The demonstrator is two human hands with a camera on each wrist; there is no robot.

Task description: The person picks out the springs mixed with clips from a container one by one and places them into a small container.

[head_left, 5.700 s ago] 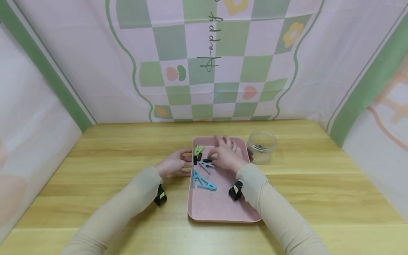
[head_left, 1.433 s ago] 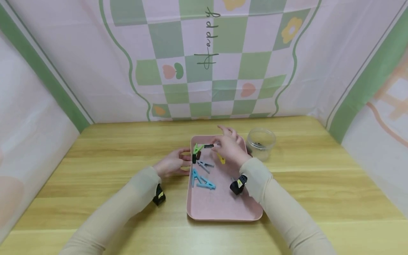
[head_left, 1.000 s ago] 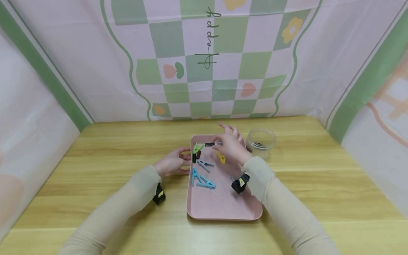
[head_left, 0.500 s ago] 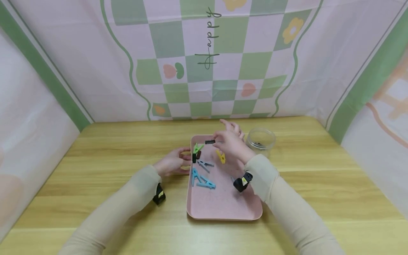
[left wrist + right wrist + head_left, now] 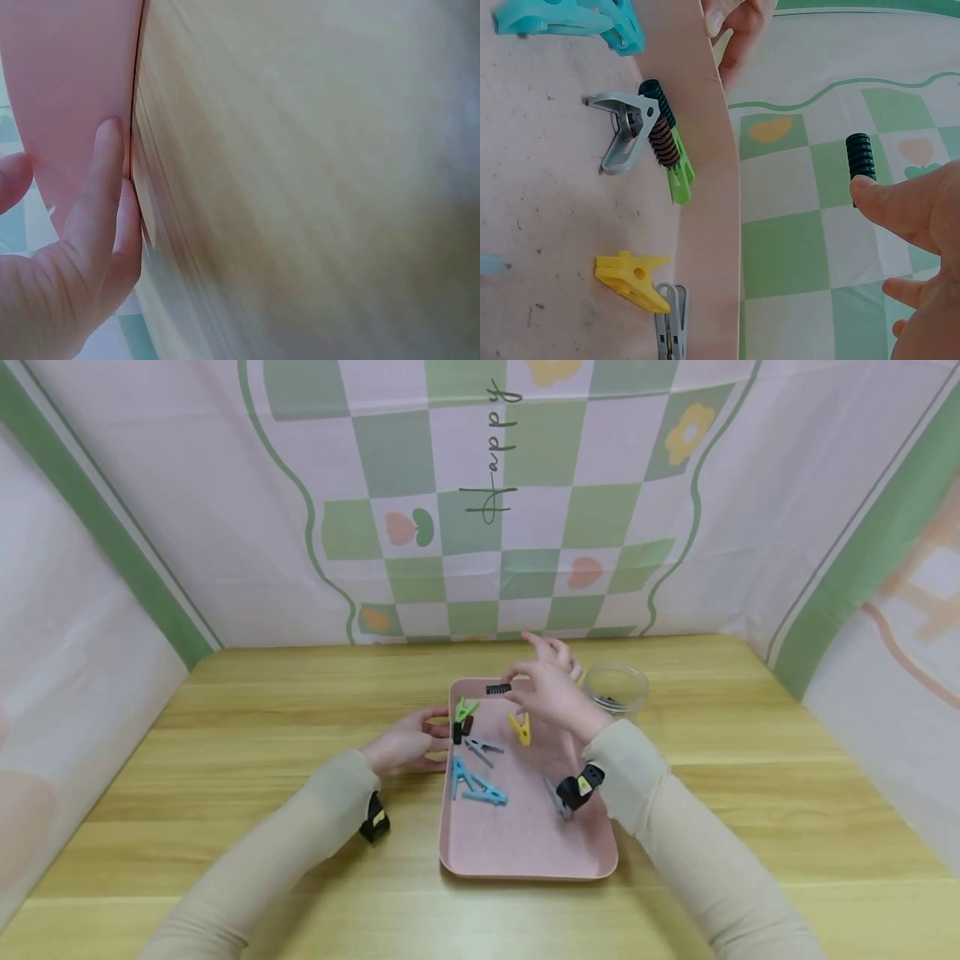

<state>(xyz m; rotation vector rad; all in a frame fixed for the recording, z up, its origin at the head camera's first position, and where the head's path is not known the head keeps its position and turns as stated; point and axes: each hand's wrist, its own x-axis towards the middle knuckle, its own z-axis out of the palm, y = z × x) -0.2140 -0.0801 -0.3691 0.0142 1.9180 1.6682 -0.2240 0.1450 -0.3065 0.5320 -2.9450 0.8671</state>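
My right hand pinches a short black ribbed cylinder between thumb and fingers, over the far end of the pink tray. The left hand reaches the tray's left side, its fingers extended against the outer wall and the thumb at the rim. Inside the tray lie a yellow clothespin, a light green clothespin, a grey clothespin and two light blue clothespins. A brown ribbed cylinder and a dark ribbed cylinder lie by the green one.
A clear round jar with small dark pieces inside stands beyond the tray's far right corner, partly behind the right forearm. Another grey clothespin lies under the right wrist. A patterned cloth hangs behind the wooden table.
My right hand has lifted the black ribbed cylinder from beside the grey clothespin and moved it toward the tray's far edge. The yellow clothespin has come into view. The left hand stays put.
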